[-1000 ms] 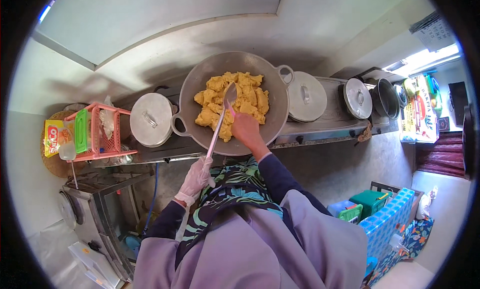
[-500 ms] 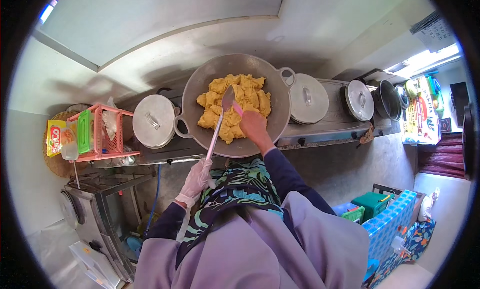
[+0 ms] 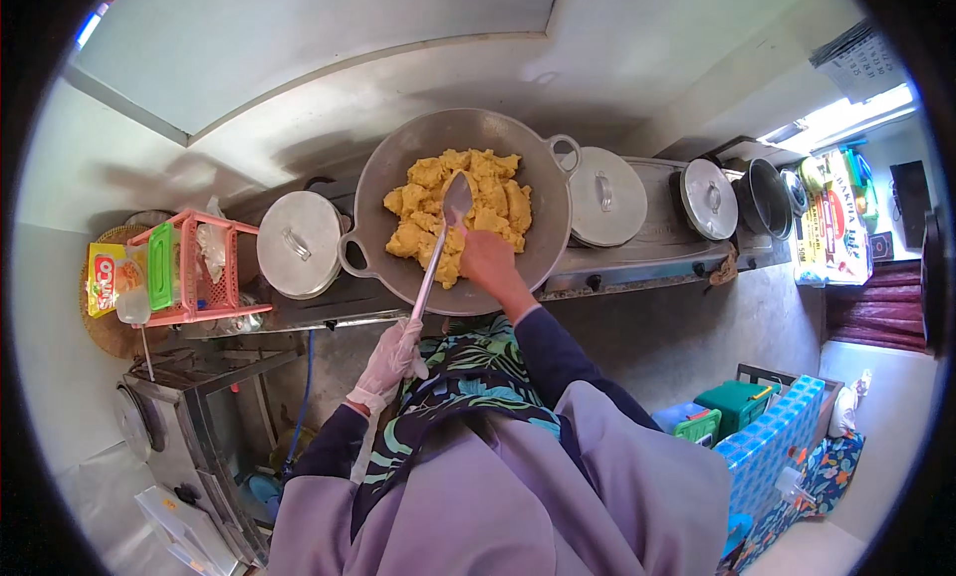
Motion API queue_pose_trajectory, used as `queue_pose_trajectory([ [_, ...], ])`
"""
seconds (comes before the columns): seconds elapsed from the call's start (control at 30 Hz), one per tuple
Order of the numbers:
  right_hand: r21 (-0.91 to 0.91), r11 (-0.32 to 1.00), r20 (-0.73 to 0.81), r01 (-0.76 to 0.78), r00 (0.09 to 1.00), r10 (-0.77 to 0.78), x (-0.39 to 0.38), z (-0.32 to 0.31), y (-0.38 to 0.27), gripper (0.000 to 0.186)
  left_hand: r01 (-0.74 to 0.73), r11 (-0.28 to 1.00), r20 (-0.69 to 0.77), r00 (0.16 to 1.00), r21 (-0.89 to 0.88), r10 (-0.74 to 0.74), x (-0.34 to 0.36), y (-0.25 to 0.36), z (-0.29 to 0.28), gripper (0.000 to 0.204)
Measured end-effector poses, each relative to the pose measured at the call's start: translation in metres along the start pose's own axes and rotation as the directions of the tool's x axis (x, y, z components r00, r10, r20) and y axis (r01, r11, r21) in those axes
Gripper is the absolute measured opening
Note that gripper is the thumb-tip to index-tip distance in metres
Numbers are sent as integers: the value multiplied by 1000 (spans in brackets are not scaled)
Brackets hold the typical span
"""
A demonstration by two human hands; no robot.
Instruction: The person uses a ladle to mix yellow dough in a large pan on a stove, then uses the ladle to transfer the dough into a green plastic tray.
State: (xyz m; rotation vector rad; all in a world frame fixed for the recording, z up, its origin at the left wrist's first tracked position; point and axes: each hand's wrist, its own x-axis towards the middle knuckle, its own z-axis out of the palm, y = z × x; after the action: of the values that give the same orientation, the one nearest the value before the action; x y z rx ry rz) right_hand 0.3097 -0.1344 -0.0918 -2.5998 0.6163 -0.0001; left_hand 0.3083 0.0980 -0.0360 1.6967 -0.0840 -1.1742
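A wide grey metal wok (image 3: 383, 218) with two loop handles holds a lumpy yellow dough-like mass (image 3: 428, 178). My left hand (image 3: 388, 359), in a clear plastic glove, is closed round the lower end of a long metal spoon (image 3: 430, 272) near the wok's front rim. The spoon's bowl lies over the middle of the mass. My bare right hand (image 3: 490, 261) is closed over the front of the mass, by the spoon's bowl. From its fingers a small pink tool (image 3: 458, 220) reaches against the bowl; most of it is hidden, so its kind is unclear.
Left of the wok stand a lidded pot (image 3: 297, 239) and a pink plastic rack (image 3: 214, 277). To the right are another lidded pot (image 3: 609, 203), a smaller lidded pan (image 3: 709, 200) and a dark open pot (image 3: 767, 200). A wall rises close behind the stove (image 3: 637, 272).
My right hand has moved slightly nearer to me, and the pink tool has slid down along the spoon's bowl. My left hand keeps its hold on the handle.
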Motion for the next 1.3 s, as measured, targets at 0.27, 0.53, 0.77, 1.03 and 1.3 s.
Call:
queue_pose_trajectory([
  [0.27, -140, 988, -58, 64, 996, -73, 4, -9, 8, 15, 74, 987, 48, 997, -145, -67, -15, 10, -1, 38],
  [0.53, -120, 989, -96, 88, 990, -100, 5, -26, 13, 13, 76, 989, 112, 992, -124, -62, -18, -1, -10, 38],
  [0.77, -127, 990, -188, 55, 979, -78, 13, -14, 28, 10, 123, 967, 195, 978, -222, -80, -17, 3, -11, 36],
  [1.03, -190, 973, -163, 134, 973, -166, 3, 3, 34, 8, 117, 965, 173, 982, -234, -77, -20, 3, -10, 36],
  [1.3, -152, 975, -102, 161, 979, -177, -2, -7, 33, 14, 90, 986, 94, 993, -139, -77, -14, -6, -6, 39],
])
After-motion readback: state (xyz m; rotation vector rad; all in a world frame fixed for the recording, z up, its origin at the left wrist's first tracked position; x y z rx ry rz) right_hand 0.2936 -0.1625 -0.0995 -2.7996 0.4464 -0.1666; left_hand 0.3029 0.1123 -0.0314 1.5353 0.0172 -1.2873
